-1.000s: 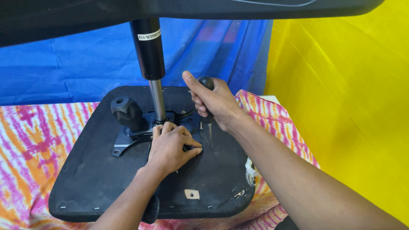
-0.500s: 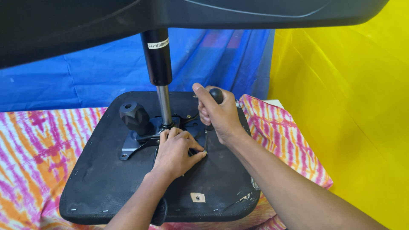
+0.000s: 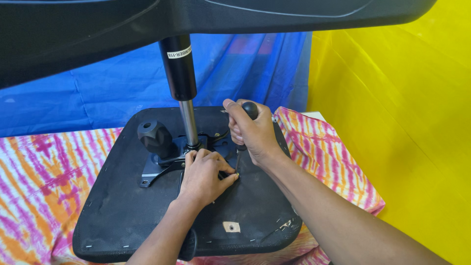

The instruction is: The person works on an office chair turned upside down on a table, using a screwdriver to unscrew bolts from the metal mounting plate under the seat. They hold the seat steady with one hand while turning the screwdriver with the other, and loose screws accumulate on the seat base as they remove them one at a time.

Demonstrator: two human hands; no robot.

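Screwdriver (image 3: 241, 147): black rounded handle, thin metal shaft, held upright w/ tip down on the underside of an overturned office-chair seat (image 3: 147, 216). Right hand (image 3: 250, 131) is wrapped in a fist round the handle, thumb over the top. Left hand (image 3: 205, 176) lies palm-down on the seat just left of the shaft, fingers curled, thumb and fingertips bunched right at the tip; whether they pinch a screw can't be told, too small.

Seat underside is black fabric over a board, staples along the front edge, a pale square patch (image 3: 231, 226) near the front. At its centre sits a black metal mechanism plate (image 3: 162, 167), partly under the left hand. A chrome gas-lift rod (image 3: 189, 122) rises from the plate into a black cylinder (image 3: 178, 68) w/ a white label. Black ribbed knob (image 3: 154, 138) stands left of the rod, near the plate. A black lever end (image 3: 187, 245) shows at the seat's front edge, by the left forearm.

Above, a broad black plastic chair base (image 3: 245, 14) fills the top of the view.

No containers in view.

Seat rests on a surface covered w/ pink-orange-white tie-dye cloth (image 3: 44, 181). Behind hangs a blue sheet (image 3: 88, 93); to the right a yellow sheet (image 3: 402, 122).
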